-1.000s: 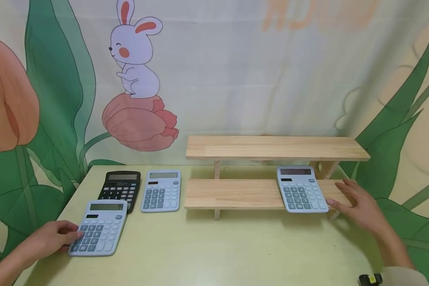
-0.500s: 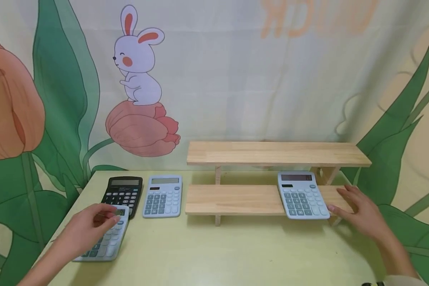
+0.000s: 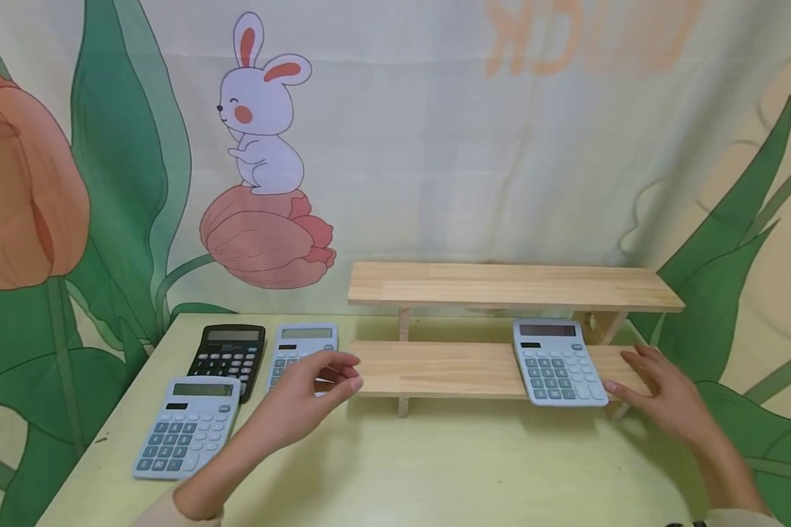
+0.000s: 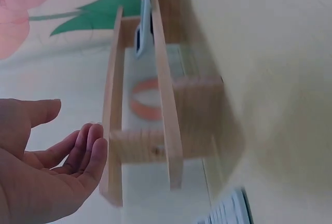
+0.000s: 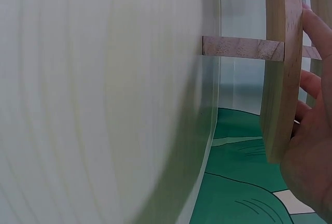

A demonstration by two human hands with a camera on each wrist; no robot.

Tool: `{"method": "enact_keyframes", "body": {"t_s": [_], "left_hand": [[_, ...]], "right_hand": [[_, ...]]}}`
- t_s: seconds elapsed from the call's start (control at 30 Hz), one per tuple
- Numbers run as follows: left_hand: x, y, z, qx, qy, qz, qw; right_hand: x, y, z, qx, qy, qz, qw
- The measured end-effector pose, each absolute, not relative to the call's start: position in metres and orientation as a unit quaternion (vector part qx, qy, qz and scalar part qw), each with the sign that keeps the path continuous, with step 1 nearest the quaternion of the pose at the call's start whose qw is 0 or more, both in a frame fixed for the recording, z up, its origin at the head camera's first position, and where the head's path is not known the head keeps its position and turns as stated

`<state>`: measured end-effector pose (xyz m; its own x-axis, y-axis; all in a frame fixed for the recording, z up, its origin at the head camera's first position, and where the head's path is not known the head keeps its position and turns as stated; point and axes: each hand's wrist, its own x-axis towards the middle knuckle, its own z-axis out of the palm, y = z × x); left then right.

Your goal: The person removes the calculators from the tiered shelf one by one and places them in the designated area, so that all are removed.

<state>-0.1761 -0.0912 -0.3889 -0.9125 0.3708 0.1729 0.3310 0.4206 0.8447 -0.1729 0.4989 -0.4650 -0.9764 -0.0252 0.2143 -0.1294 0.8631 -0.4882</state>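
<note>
My left hand (image 3: pixel 306 391) is in the air by the left end of the lower wooden shelf (image 3: pixel 435 369). Its fingers are loosely bent and, as the left wrist view shows, hold nothing. Behind it, partly covered, a light blue calculator (image 3: pixel 306 333) lies on the table. My right hand (image 3: pixel 669 395) rests at the lower shelf's right end, its thumb tip right at the edge of another light blue calculator (image 3: pixel 559 364). That one leans on the shelf, its bottom edge jutting past the front. In the right wrist view the fingers (image 5: pixel 311 81) lie along the shelf board.
At the table's left, a third light blue calculator (image 3: pixel 184 428) overlaps the lower part of a black calculator (image 3: pixel 227 355). The upper shelf (image 3: pixel 514 285) runs above and behind the lower one. A printed curtain (image 3: pixel 422 146) hangs behind the table.
My left hand has left the front left calculator and moved right, across to the shelf's left end. The right hand stays by its calculator. The head view has shifted slightly.
</note>
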Motion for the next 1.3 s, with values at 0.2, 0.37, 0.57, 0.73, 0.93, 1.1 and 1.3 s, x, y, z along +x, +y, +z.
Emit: {"method": "enact_keyframes", "body": {"t_s": [0.2, 0.37, 0.57, 0.73, 0.93, 1.1, 1.3], "left_hand": [[-0.181, -0.047, -0.391, 0.237, 0.805, 0.542, 0.031], [-0.187, -0.017, -0.396, 0.247, 0.785, 0.566, 0.047], [-0.188, 0.021, -0.401, 0.240, 0.762, 0.597, 0.074], [-0.185, 0.053, -0.412, 0.231, 0.729, 0.637, 0.094], [-0.182, 0.086, -0.424, 0.213, 0.709, 0.662, 0.119], [-0.177, 0.108, -0.436, 0.198, 0.701, 0.669, 0.147], [-0.167, 0.128, -0.452, 0.179, 0.692, 0.674, 0.187]], "right_hand": [[-0.172, 0.500, -0.467, 0.041, -0.959, 0.261, 0.103], [-0.170, 0.503, -0.469, 0.042, -0.959, 0.258, 0.107], [-0.170, 0.504, -0.468, 0.048, -0.959, 0.258, 0.111], [-0.171, 0.501, -0.466, 0.046, -0.958, 0.262, 0.104], [-0.174, 0.499, -0.466, 0.045, -0.959, 0.262, 0.100], [-0.175, 0.500, -0.466, 0.044, -0.959, 0.262, 0.100], [-0.174, 0.501, -0.468, 0.039, -0.959, 0.263, 0.098]]}}
